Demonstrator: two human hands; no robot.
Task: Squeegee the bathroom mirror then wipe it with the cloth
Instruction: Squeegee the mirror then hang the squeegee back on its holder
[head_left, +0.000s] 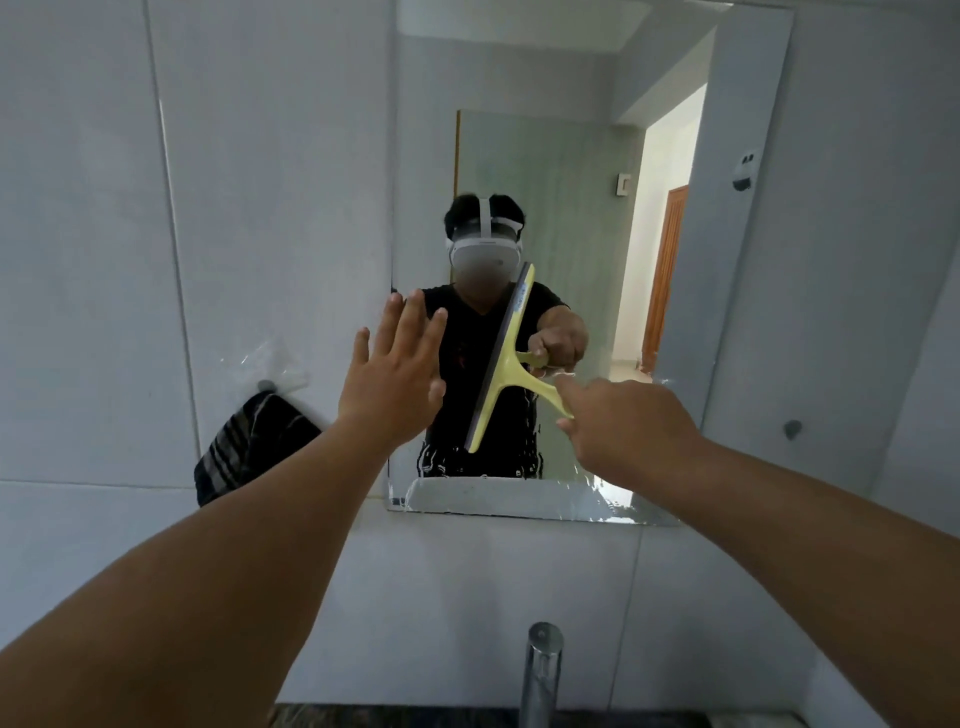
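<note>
The bathroom mirror (582, 156) hangs on the tiled wall ahead. My right hand (628, 426) grips the handle of a yellow squeegee (501, 364). Its dark blade stands nearly upright, tilted right at the top, against the lower middle of the glass. My left hand (395, 374) is flat and open, fingers spread, at the mirror's left edge. A dark striped cloth (249, 447) hangs from a wall hook left of the mirror. Water streaks and drops show along the mirror's lower right part.
A chrome tap (540, 670) rises at the bottom centre, above a dark sink edge. A clear plastic wrapper (270, 364) sits by the cloth's hook. A small hook (792, 428) is on the wall right of the mirror. The mirror reflects a person and a doorway.
</note>
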